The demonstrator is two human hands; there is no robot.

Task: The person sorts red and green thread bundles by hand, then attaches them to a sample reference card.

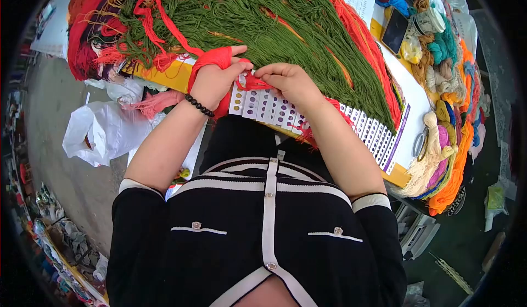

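Note:
My left hand (216, 81) has a skein of red thread (215, 58) looped round it, with thumb and fingers closed on the strands. A loose length of that red thread trails up and left over the green threads. Close beside it, my right hand (292, 85) pinches the red strands between thumb and fingers. A small white piece (243, 78) shows between the hands; what it is I cannot make out. Under and beyond both hands spreads a thick layer of green threads (274, 32). White punched cards (258, 106) with rows of coloured dots lie along the near edge.
Scissors (420, 145) and a phone (394, 31) lie on the right of the table, near several coloured skeins (458, 158). A jar (428, 21) stands at the upper right. On the floor at left sits a white plastic bag (112, 131).

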